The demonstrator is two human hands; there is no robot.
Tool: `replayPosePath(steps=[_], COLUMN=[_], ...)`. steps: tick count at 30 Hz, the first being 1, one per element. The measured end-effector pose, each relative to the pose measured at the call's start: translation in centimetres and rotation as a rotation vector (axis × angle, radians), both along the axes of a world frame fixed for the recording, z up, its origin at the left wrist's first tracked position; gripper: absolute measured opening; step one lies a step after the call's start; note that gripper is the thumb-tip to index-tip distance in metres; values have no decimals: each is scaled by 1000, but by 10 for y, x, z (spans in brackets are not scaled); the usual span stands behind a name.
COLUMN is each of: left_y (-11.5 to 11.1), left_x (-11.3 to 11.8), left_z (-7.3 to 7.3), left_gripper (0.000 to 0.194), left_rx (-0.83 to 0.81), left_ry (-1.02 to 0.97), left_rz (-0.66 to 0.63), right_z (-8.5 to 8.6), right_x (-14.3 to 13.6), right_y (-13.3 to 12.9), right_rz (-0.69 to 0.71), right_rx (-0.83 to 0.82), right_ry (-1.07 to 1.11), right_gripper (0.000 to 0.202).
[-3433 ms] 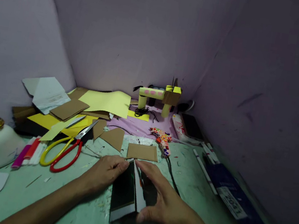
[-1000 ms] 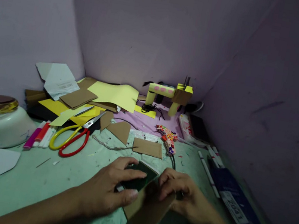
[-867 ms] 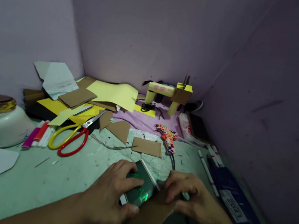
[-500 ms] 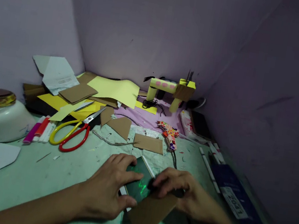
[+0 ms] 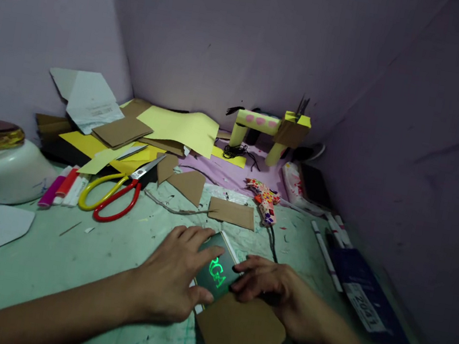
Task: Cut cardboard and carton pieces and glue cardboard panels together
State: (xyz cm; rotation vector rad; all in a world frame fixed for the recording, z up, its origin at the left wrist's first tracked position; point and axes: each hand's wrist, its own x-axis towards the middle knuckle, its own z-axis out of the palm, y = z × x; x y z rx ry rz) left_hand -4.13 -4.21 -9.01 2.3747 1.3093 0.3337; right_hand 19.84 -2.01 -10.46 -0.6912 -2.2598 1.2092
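Green tabletop [image 5: 90, 252]: dark box [image 5: 224, 273] showing "RGA"; blue packet [image 5: 370, 305], "2041".

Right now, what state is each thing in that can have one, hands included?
Dark green box, lettered face showing; open or shut, cannot tell.
Left hand, gripping the box.
Right hand, fingers bent at the box's edge.
Cardboard sheet, sticking out from the box's near side.
Scissors, lying down, handles apart.
Glue gun, lying down, cord attached; heat cannot be told.
Spotted yellow model, standing.
Phone, dark face showing.
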Motion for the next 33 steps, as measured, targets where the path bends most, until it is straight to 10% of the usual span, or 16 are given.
replayPosePath(steps=[7, 15, 20, 28, 33], left_y=[6, 13, 14, 13, 19], left_x=[-6, -21, -25, -33, -33], left_z=[1, 4, 12, 7, 7], left_gripper=[59, 65, 74, 49, 27], left_rx=[-62, -298, -319, -99, -111], left_ry=[-14, -293, -349, -268, -360], left_rz=[-49, -25, -64, -188, 74], right_z=[2, 3, 7, 7, 6], right_x=[0, -18, -33, -4, 2], right_y=[6, 4, 6, 4, 6], right_rz=[-5, -369, -505, -129, -274], right_rx=[-100, -524, -245, -174, -173], right_ry=[-33, 79, 118, 124, 181], right_gripper=[19, 44, 22, 16, 14])
